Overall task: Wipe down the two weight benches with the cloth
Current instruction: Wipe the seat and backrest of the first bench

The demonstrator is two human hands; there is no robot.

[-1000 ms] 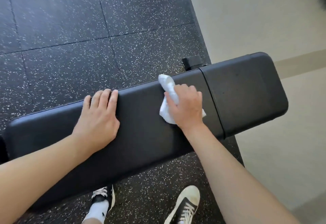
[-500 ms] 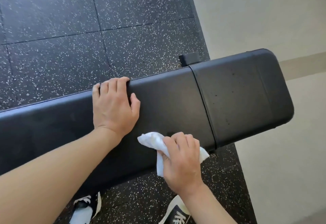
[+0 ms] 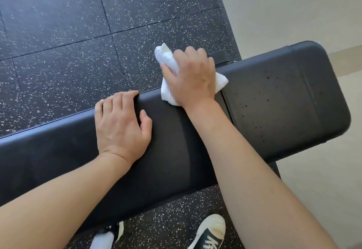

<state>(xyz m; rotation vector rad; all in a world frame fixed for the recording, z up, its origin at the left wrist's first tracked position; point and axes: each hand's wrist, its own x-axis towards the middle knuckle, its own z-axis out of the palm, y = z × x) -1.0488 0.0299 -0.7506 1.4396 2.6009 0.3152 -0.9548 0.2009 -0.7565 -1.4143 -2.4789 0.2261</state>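
My right fingers (image 3: pixel 193 57) clutch the cloth (image 3: pixel 166 57) at the bench (image 3: pixel 274 100) edge, left hand (image 3: pixel 119 125) flat, shoes (image 3: pixel 210 233) half cut off

A matte black is shown by the bench (image 3: pixel 274 101), its shorter end pad marked with small dark specks. The cloth (image 3: pixel 168 60) is seen as plain white, unpatterned. The rubber floor tiles (image 3: pixel 58 33) are coloured black and flecked all over with white and grey. A pale beige is worn by the smooth floor (image 3: pixel 293 4) beside them. The shoe (image 3: pixel 211 233) is made up of black canvas, a cream toe cap and white laces
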